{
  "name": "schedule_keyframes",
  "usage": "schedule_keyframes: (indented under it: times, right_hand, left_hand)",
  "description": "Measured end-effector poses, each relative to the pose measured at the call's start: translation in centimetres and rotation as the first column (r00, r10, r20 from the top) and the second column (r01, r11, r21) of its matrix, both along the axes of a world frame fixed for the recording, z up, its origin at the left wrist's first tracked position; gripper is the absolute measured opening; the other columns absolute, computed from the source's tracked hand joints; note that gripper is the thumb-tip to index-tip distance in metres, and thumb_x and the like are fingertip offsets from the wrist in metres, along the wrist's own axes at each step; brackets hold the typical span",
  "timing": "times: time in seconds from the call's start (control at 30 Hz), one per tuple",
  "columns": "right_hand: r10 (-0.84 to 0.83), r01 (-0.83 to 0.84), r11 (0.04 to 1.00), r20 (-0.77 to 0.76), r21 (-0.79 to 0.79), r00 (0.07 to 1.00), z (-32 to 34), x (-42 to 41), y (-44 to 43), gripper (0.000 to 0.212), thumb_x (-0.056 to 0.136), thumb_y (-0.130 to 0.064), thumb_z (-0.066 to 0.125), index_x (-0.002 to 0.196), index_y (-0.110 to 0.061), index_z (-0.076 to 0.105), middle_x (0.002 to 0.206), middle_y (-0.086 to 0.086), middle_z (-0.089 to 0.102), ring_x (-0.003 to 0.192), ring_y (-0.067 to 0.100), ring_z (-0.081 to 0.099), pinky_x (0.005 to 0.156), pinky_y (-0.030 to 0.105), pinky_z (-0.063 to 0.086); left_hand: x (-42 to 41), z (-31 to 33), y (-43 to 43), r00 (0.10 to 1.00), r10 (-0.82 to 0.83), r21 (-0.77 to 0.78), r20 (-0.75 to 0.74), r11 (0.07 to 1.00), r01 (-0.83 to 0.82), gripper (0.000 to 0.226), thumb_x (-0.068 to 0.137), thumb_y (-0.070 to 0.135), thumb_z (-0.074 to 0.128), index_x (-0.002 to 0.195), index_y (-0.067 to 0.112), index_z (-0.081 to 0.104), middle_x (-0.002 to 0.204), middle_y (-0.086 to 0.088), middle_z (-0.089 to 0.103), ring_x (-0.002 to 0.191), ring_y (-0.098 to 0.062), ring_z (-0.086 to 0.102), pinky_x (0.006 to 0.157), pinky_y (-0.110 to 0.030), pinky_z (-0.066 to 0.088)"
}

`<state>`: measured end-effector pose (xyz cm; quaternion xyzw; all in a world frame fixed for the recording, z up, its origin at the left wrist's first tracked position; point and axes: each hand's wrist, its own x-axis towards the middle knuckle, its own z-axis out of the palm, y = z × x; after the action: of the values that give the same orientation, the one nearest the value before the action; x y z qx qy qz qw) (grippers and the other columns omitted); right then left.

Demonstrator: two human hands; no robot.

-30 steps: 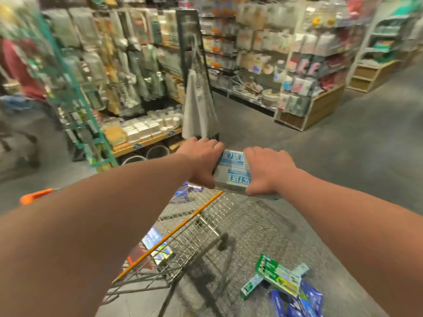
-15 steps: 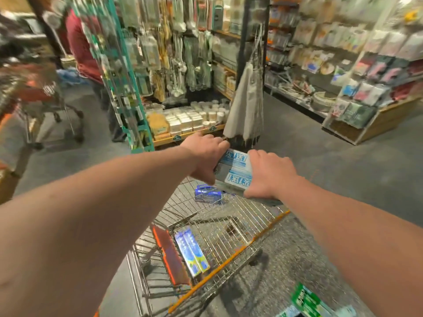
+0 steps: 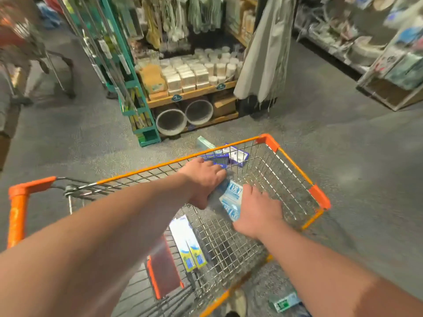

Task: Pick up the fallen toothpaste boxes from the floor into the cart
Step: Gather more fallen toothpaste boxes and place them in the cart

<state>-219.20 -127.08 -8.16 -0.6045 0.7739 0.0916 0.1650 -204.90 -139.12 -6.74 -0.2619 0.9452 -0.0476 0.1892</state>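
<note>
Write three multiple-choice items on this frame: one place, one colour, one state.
1. The green box near the bottom edge lies:
A inside the cart
B on the floor outside it
C on a shelf

2. The cart's rim is:
A orange
B green
C blue

3. The white-and-blue boxes are:
A lying loose on the floor
B resting on the cart's handle
C gripped by both hands

Key:
1. B: the box rests on grey floor beyond the wire wall.
2. A: the rim bars and corner caps are orange.
3. C: the left hand and the right hand each grip an end.
</note>
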Motion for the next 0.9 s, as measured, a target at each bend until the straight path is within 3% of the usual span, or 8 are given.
schedule_keyframes:
  times: [0.2, 0.37, 0.5, 0.6, 0.67, 0.73, 0.83, 0.9]
  right_hand:
    - [-0.118, 0.106, 0.987, 0.097, 0.117, 0.988, -12.8, 0.3, -3.4, 0.039, 0.102, -0.019, 0.051, 0.135, -0.011, 0.034, 0.138, 0.013, 0.05, 0.122, 0.032, 0.053, 0.089, 0.042, 0.053]
    - [-0.158, 0.139, 0.979, 0.126, 0.152, 0.979, -21.4, 1.8, -5.5, 0.03, 0.106, -0.013, 0.036, 0.135, -0.006, 0.035, 0.14, 0.018, 0.048, 0.127, 0.037, 0.051, 0.09, 0.044, 0.052]
    - [-0.339, 0.302, 0.929, 0.159, 0.215, 0.927, -26.9, 4.0, -5.9, 0.033, 0.095, -0.024, 0.059, 0.123, -0.011, 0.047, 0.122, 0.013, 0.052, 0.111, 0.033, 0.055, 0.08, 0.044, 0.049]
    - [-0.365, 0.313, 0.918, 0.206, 0.244, 0.908, -29.2, 5.5, -6.6, 0.025, 0.069, -0.036, 0.083, 0.076, -0.02, 0.065, 0.076, -0.001, 0.056, 0.063, 0.015, 0.059, 0.047, 0.027, 0.047]
    - [-0.406, 0.332, 0.894, 0.229, 0.301, 0.885, -32.2, 6.3, -5.6, 0.019, 0.089, -0.02, 0.056, 0.074, -0.017, 0.066, 0.075, 0.0, 0.055, 0.062, 0.015, 0.059, 0.047, 0.027, 0.047]
    - [-0.406, 0.34, 0.9, 0.243, 0.272, 0.881, -33.0, 7.5, -4.8, 0.04, 0.088, -0.01, 0.03, 0.075, -0.012, 0.068, 0.074, 0.004, 0.056, 0.058, 0.02, 0.059, 0.043, 0.026, 0.043]
    - [-0.419, 0.382, 0.901, 0.183, 0.206, 0.889, -32.5, 8.7, -3.5, 0.019, 0.078, -0.023, 0.052, 0.09, -0.015, 0.065, 0.075, 0.008, 0.056, 0.054, 0.025, 0.058, 0.041, 0.027, 0.044]
    - [-0.402, 0.348, 0.897, 0.176, 0.273, 0.898, -32.6, 9.1, -2.8, 0.045, 0.07, -0.031, 0.072, 0.109, -0.02, 0.053, 0.092, 0.008, 0.053, 0.076, 0.028, 0.06, 0.058, 0.038, 0.054]
  left_hand:
    - [-1.1, -12.0, -3.7, 0.991, -0.052, 0.083, 0.12, 0.996, 0.042, 0.08, 0.066, 0.051, 0.077, 0.132, 0.026, 0.04, 0.121, 0.002, 0.054, 0.115, -0.022, 0.053, 0.107, -0.045, 0.037]
    - [-0.4, -20.2, -5.9, 0.98, -0.112, 0.068, 0.162, 0.992, 0.102, 0.077, 0.072, 0.046, 0.077, 0.135, 0.022, 0.038, 0.125, -0.001, 0.054, 0.12, -0.024, 0.05, 0.116, -0.048, 0.028]
    - [0.7, -25.4, -6.9, 0.972, -0.141, 0.093, 0.187, 0.988, 0.125, 0.074, 0.078, 0.039, 0.074, 0.137, 0.02, 0.033, 0.128, -0.003, 0.05, 0.125, -0.026, 0.047, 0.12, -0.054, 0.021]
    - [1.6, -28.6, -7.1, 0.97, -0.183, 0.111, 0.158, 0.98, 0.167, 0.066, 0.085, 0.036, 0.067, 0.137, 0.02, 0.03, 0.132, -0.002, 0.049, 0.125, -0.027, 0.046, 0.119, -0.055, 0.02]
    - [2.1, -30.1, -6.7, 0.969, -0.197, 0.156, 0.147, 0.972, 0.174, 0.06, 0.091, 0.035, 0.061, 0.142, 0.02, 0.034, 0.138, -0.003, 0.048, 0.131, -0.028, 0.043, 0.119, -0.054, 0.019]
    - [2.5, -31.0, -6.0, 0.963, -0.222, 0.169, 0.153, 0.966, 0.196, 0.058, 0.095, 0.03, 0.053, 0.146, 0.019, 0.03, 0.138, -0.003, 0.046, 0.134, -0.027, 0.04, 0.122, -0.054, 0.014]
    - [3.0, -32.3, -5.2, 0.954, -0.251, 0.191, 0.167, 0.957, 0.218, 0.055, 0.096, 0.023, 0.047, 0.147, 0.017, 0.027, 0.136, -0.005, 0.045, 0.133, -0.028, 0.04, 0.122, -0.057, 0.008]
    - [3.2, -33.3, -4.8, 0.952, -0.244, 0.212, 0.186, 0.956, 0.203, 0.052, 0.098, 0.021, 0.048, 0.146, 0.018, 0.029, 0.138, -0.005, 0.044, 0.136, -0.028, 0.037, 0.123, -0.058, 0.004]
